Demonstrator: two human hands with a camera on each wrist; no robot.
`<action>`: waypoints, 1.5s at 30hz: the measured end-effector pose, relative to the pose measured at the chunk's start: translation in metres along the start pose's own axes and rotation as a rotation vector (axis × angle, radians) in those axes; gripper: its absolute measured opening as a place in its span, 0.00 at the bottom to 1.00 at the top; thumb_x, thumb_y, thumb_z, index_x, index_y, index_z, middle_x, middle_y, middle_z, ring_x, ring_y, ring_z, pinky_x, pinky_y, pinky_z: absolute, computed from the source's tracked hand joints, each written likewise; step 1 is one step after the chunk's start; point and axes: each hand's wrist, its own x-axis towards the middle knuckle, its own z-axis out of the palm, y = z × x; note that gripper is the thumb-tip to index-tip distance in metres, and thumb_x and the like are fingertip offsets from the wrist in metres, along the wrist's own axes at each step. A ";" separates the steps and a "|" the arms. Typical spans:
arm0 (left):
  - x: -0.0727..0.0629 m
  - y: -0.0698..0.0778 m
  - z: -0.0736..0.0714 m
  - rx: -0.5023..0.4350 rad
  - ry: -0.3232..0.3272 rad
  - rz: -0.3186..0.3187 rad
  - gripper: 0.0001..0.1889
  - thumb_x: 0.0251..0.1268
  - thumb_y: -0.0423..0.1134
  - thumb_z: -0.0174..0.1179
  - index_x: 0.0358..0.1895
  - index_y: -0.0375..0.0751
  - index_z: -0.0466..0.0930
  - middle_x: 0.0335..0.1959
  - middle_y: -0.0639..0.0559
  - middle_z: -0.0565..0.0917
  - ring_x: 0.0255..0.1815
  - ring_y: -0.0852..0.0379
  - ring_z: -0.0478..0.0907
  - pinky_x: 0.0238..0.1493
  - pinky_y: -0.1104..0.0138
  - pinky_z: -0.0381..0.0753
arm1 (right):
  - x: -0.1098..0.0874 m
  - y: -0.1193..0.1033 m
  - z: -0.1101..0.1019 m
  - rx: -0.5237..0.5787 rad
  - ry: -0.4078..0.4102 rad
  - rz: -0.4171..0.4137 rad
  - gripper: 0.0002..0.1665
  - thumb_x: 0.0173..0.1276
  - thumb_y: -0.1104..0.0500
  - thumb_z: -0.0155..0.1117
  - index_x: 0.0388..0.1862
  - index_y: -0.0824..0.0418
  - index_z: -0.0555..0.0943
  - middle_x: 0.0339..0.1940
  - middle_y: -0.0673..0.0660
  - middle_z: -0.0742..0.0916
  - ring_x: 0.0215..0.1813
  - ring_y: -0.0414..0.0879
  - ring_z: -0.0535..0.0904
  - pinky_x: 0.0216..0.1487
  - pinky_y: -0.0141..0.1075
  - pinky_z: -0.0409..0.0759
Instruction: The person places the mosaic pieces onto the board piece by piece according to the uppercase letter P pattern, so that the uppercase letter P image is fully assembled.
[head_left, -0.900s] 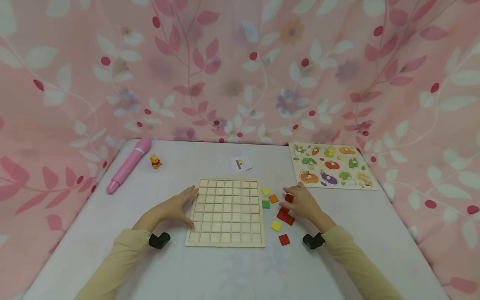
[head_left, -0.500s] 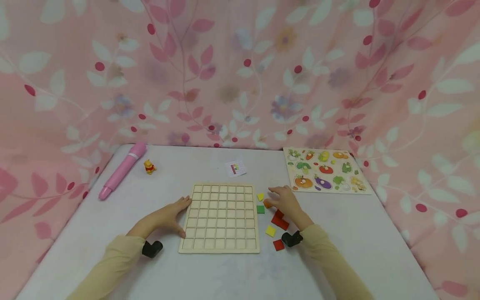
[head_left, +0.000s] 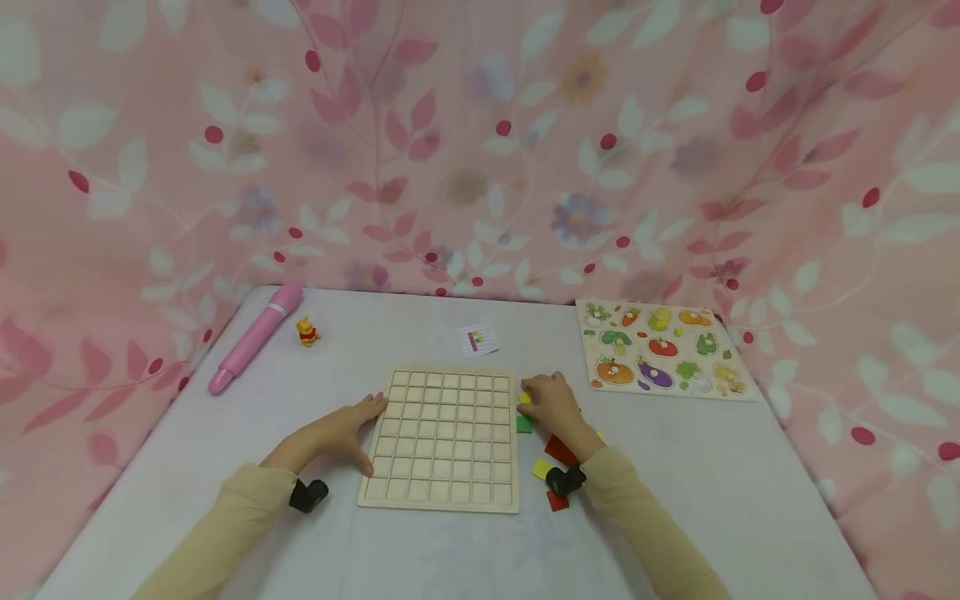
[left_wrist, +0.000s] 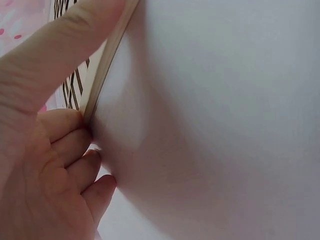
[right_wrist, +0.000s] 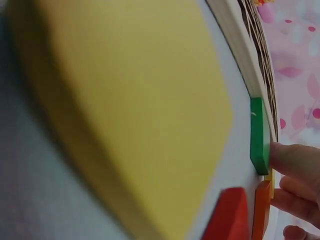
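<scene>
Nearest, a black wrist camera (head_left: 566, 481) is partly covering a red square tile (head_left: 557, 501) and a yellow square tile (head_left: 541, 468), and the right wrist is hiding some of a red rectangular tile (head_left: 558, 450). The left hand (head_left: 341, 433) is spreading wide, touching the left edge of the pale wooden grid board (head_left: 442, 442). Beside the board's right edge a green square tile (head_left: 523, 425) is lying; just beyond, the right hand (head_left: 555, 408) is curling thumb and fingers round a small yellow tile (head_left: 524, 398), how firmly I cannot tell. An orange tile (right_wrist: 261, 210) is showing only in the right-wrist view. Farther, a printed paper card (head_left: 477, 341), a vegetable picture board (head_left: 663, 349), a yellow bear figurine (head_left: 307, 332) and a pink tube (head_left: 255, 337) are resting. Half a second ago, the right hand was at the orange tile.
</scene>
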 end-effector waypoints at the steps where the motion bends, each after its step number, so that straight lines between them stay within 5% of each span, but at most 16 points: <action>1: -0.001 0.000 0.001 0.001 -0.002 -0.006 0.64 0.18 0.53 0.74 0.67 0.31 0.50 0.68 0.37 0.48 0.67 0.39 0.44 0.61 0.46 0.47 | -0.001 -0.001 0.001 -0.003 -0.008 0.004 0.24 0.48 0.54 0.72 0.43 0.65 0.81 0.38 0.57 0.83 0.36 0.51 0.71 0.38 0.39 0.69; 15: 0.001 0.007 -0.003 0.030 0.024 0.014 0.63 0.20 0.52 0.75 0.67 0.30 0.50 0.67 0.37 0.49 0.66 0.40 0.46 0.61 0.47 0.48 | 0.006 0.007 -0.013 0.048 -0.027 0.061 0.21 0.47 0.54 0.73 0.36 0.67 0.82 0.36 0.60 0.81 0.42 0.55 0.73 0.49 0.45 0.70; 24: 0.000 0.009 0.005 0.017 0.005 -0.016 0.63 0.21 0.54 0.74 0.68 0.34 0.49 0.68 0.39 0.49 0.67 0.42 0.47 0.62 0.49 0.47 | 0.001 0.013 -0.020 0.172 -0.126 0.169 0.18 0.50 0.57 0.71 0.39 0.66 0.82 0.31 0.54 0.81 0.32 0.45 0.73 0.34 0.37 0.74; 36: 0.001 0.018 0.001 0.087 -0.066 -0.042 0.66 0.20 0.46 0.78 0.68 0.29 0.44 0.68 0.36 0.46 0.67 0.42 0.44 0.62 0.51 0.48 | 0.000 0.004 -0.031 0.226 -0.193 0.096 0.17 0.53 0.60 0.68 0.40 0.67 0.80 0.31 0.54 0.81 0.33 0.45 0.75 0.34 0.35 0.76; 45: -0.006 0.016 -0.003 0.164 -0.098 -0.029 0.69 0.18 0.47 0.78 0.68 0.29 0.40 0.68 0.36 0.43 0.67 0.40 0.42 0.60 0.42 0.41 | 0.003 0.000 -0.034 0.246 -0.213 -0.009 0.19 0.55 0.62 0.67 0.45 0.71 0.79 0.37 0.58 0.82 0.35 0.46 0.75 0.40 0.36 0.76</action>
